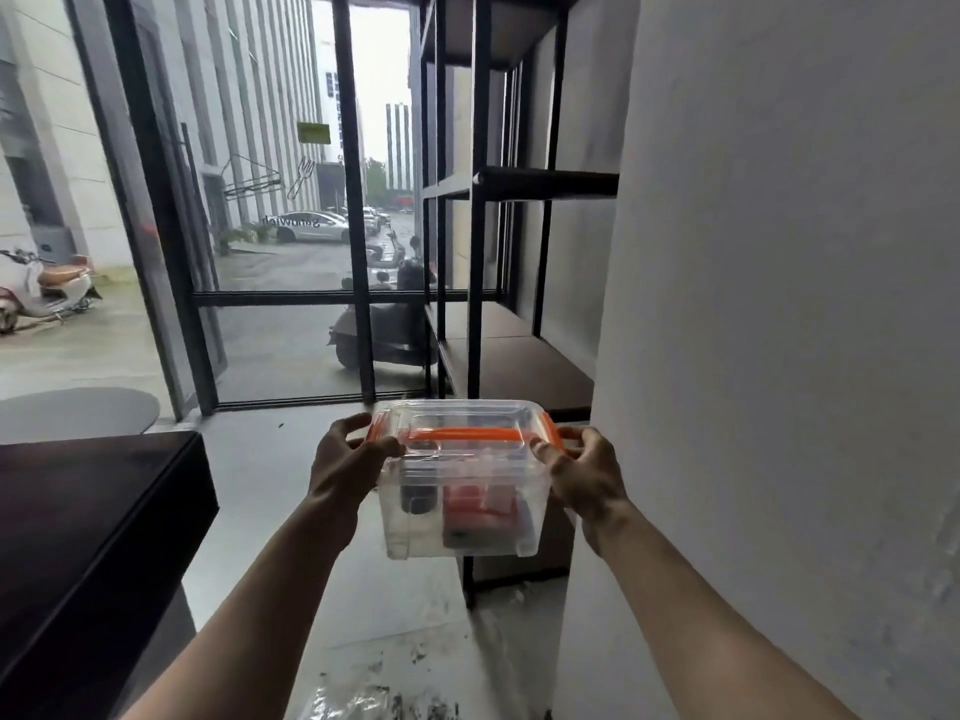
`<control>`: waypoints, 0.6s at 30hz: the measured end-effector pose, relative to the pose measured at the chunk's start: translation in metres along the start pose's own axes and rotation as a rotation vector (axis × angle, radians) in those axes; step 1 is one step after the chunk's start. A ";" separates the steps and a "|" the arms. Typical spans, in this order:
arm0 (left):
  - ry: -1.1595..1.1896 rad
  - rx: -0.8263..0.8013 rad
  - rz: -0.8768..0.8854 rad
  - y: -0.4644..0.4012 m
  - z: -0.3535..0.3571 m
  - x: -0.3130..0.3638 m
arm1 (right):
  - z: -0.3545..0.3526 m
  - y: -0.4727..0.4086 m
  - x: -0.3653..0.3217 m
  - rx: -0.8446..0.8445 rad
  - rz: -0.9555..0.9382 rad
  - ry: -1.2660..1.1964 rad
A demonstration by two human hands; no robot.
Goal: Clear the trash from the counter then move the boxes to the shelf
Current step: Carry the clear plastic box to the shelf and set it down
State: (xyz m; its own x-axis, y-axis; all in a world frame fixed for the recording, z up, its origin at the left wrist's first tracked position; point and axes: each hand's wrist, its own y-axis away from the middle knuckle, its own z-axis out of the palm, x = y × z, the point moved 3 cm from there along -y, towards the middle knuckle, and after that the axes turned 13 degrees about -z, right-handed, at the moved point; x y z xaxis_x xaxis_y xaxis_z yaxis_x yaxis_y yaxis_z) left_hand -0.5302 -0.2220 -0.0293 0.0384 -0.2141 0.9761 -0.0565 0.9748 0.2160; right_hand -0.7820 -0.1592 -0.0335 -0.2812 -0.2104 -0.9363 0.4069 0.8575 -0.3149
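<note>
I hold a clear plastic box (462, 522) with an orange handle and orange side clips in the air at chest height. My left hand (349, 462) grips its left end and my right hand (584, 472) grips its right end. Inside the box sit a dark cylinder and something red. A black metal shelf (519, 366) with dark boards stands just beyond the box, against the wall on the right. Its low board lies right behind the box.
A dark counter (93, 537) juts in at the left. A grey wall (779, 356) fills the right side. Glass panels with black frames (358, 252) stand ahead, scooters and cars outside. The grey floor (270, 459) runs between counter and shelf, stained near my feet.
</note>
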 end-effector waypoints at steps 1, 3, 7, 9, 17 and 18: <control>0.003 0.005 -0.001 -0.021 0.005 0.003 | 0.009 -0.022 0.004 -0.009 -0.002 0.028; 0.017 0.021 -0.007 -0.063 0.013 0.015 | 0.027 -0.070 0.012 -0.033 -0.027 0.103; 0.044 0.064 0.007 -0.144 0.025 0.045 | 0.064 -0.158 0.017 -0.093 -0.056 0.070; 0.040 0.088 -0.001 -0.173 0.028 0.055 | 0.081 -0.190 0.025 -0.105 -0.027 0.036; 0.018 0.177 0.029 -0.307 0.033 0.086 | 0.163 -0.327 0.066 -0.177 -0.024 -0.045; 0.017 0.187 0.035 -0.325 0.035 0.090 | 0.174 -0.347 0.074 -0.177 -0.029 -0.043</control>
State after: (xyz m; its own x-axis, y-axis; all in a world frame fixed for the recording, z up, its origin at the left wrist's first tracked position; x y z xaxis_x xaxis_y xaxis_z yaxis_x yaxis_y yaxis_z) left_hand -0.5432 -0.5607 -0.0110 0.0502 -0.1773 0.9829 -0.2423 0.9526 0.1842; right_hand -0.7930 -0.5544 -0.0206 -0.2518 -0.2528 -0.9342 0.2391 0.9191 -0.3132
